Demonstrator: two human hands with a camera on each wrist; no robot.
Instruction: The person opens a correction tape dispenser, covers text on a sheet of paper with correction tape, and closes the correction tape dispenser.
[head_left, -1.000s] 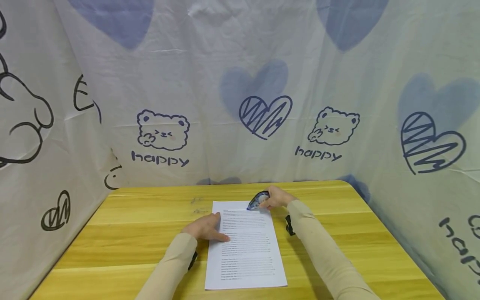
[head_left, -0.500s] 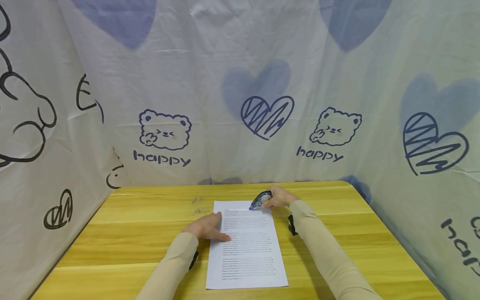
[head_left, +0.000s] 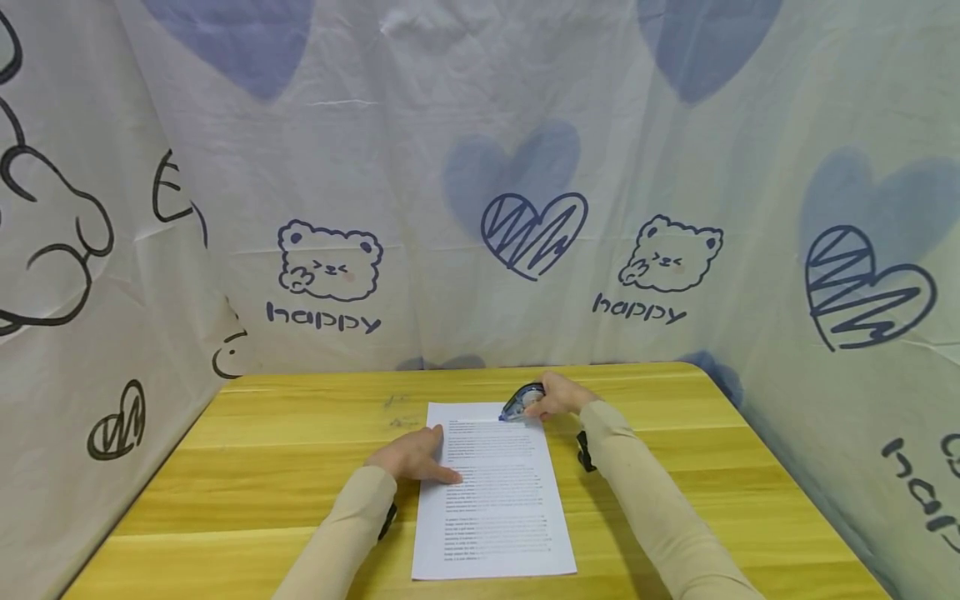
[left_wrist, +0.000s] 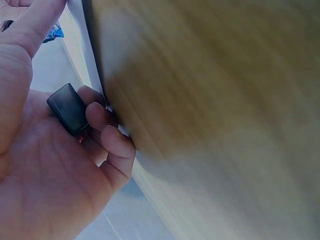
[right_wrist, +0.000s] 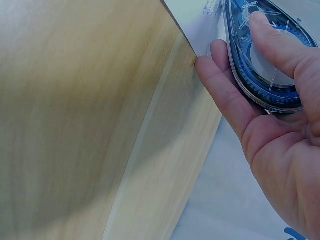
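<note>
Right hand [head_left: 558, 394] gripping clear teardrop dispenser [right_wrist: 265, 69], left hand [head_left: 411, 456] curled round black block [left_wrist: 68, 109], flat paper [head_left: 495, 502]

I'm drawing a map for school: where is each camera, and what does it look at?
Head: on the head, facing forward and down at the table, paper and cloth; left hand, right hand and sleeves show.
Left wrist: worn there, facing its palm and curled fingers, holding a dark block.
Right wrist: worn there, facing the right hand gripping the tape dispenser.
Head and right wrist share the right hand, tape dispenser and paper.
</note>
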